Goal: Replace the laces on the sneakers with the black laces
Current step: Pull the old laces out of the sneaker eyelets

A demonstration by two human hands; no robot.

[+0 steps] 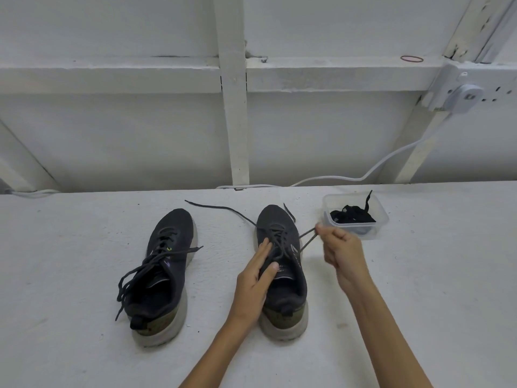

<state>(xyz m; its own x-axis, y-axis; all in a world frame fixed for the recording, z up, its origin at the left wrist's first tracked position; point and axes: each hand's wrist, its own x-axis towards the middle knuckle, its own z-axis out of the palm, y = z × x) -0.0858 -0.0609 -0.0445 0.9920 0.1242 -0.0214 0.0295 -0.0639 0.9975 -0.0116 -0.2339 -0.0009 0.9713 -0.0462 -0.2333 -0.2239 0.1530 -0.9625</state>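
A white tabletop [84,247] before a white panelled wall holds two dark sneakers. The left hand [256,281] rests flat, fingers straight, on the right-side sneaker [271,217]; the right hand [342,252] pinches a loop of its grey lace [306,238], drawn sideways. The black laces [352,215] lie in a clear plastic tub [383,219] just beyond that hand.

- Soft, even light fills the white room, moderately bright, with no glare.
- Faint, diffuse shadows hug the sneakers [165,275] on the table [70,275].
- The sneakers' dark openings lose detail.
- The wide-angle lens bows the wall [112,130] beams and table edge toward the frame's sides.
- Focus is slightly soft throughout; fine texture looks smeared.
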